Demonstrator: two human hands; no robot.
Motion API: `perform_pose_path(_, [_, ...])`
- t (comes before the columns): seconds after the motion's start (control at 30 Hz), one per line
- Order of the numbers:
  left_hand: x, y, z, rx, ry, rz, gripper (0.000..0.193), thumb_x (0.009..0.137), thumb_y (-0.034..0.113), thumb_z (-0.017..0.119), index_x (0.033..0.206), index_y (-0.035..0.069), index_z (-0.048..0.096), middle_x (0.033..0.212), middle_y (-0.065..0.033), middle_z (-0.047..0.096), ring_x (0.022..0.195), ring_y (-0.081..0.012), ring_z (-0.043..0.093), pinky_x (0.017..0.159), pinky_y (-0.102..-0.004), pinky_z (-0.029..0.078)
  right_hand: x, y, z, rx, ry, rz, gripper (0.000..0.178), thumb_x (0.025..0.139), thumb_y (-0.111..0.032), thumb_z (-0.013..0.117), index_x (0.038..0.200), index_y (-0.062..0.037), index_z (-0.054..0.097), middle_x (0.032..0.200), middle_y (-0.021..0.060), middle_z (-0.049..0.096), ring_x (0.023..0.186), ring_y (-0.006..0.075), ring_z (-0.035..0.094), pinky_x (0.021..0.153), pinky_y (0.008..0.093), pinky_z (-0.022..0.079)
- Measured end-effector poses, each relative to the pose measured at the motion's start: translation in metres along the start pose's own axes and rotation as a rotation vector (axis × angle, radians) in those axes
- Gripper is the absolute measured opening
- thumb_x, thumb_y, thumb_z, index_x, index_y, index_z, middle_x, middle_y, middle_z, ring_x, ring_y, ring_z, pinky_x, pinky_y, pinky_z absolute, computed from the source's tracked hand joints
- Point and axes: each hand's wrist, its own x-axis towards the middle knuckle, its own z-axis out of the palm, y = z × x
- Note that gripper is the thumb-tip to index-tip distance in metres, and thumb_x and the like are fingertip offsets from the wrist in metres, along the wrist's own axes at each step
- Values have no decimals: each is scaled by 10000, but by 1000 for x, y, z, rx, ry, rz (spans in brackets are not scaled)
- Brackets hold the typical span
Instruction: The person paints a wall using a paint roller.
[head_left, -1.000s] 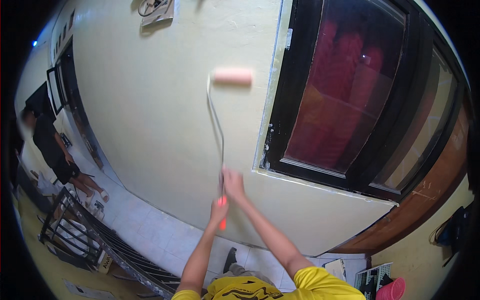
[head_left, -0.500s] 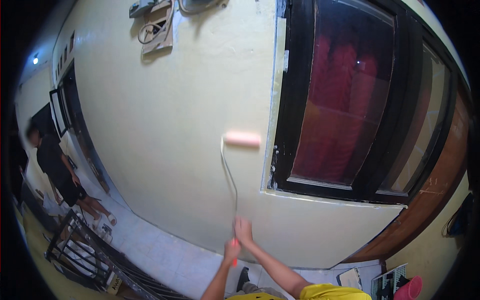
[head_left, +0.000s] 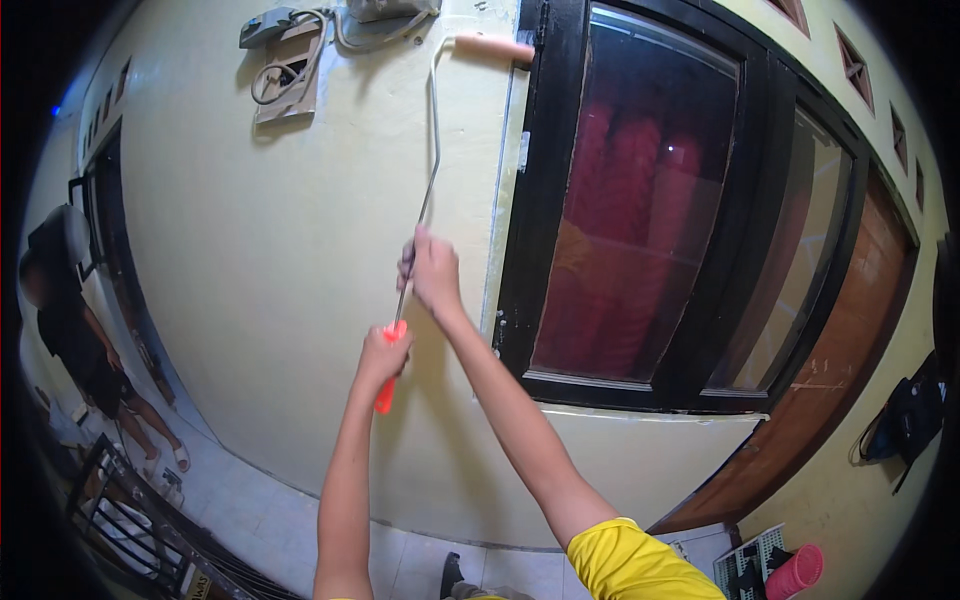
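A paint roller (head_left: 490,46) with a pale pink sleeve and a long bent metal rod is raised high against the cream wall (head_left: 270,270). Its sleeve lies beside the upper left corner of the black window frame (head_left: 515,290), the right end reaching the frame's edge. My left hand (head_left: 385,352) is closed around the orange handle at the bottom. Higher up, my right hand (head_left: 432,272) wraps round the metal rod. Both arms stretch upward, and a yellow sleeve shows on the right one.
A grey electrical box with looped cables (head_left: 290,75) hangs on the wall at upper left. Red curtains (head_left: 625,250) show behind the window glass. At far left a person (head_left: 85,340) stands near a black metal rack (head_left: 130,510). A pink bucket (head_left: 795,570) stands lower right.
The roller has gone up the wall, from beside the window's lower part to its upper corner. Both hands rose with it, still gripping, and the view has shifted.
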Motion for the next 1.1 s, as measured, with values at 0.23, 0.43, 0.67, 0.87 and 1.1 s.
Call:
perform_pose_path(0.23, [-47,-45,58,34,325,449,488,686,221,787,991,-6,480,727,-70,581,628,-178,598,587,-293,490,-26,15,-50,52,-83,63,448,963,-309,439,677,22,531,528,60,512,394,128,500,399,277,434])
perform_pose_path(0.43, [-118,-66,85,-237,360,290,313,746,142,736,923,-48,561,734,-66,632,607,-104,599,529,-250,492,-72,-4,-68,-28,-35,57,438,966,-302,440,729,48,554,600,89,562,464,144,590,377,225,443])
perform_pose_path(0.67, [-98,22,64,-287,-29,305,310,954,308,423,944,22,542,625,-22,514,445,-80,437,431,-232,370,-27,-76,-69,-72,77,-167,317,936,-195,500,746,57,526,597,83,550,430,137,574,317,238,364])
perform_pose_path(0.87, [-71,97,59,-604,-373,197,375,956,433,390,912,63,438,591,9,412,411,-62,353,391,-226,331,36,-132,-77,-210,55,-396,321,930,-200,514,723,45,512,554,74,528,397,145,562,319,260,397])
perform_pose_path(1.1, [-17,195,50,-683,-461,261,426,924,526,400,837,109,416,580,39,388,389,-43,312,365,-203,293,123,-208,-61,-329,116,-591,288,898,-163,539,761,89,571,564,104,567,398,179,583,341,281,436])
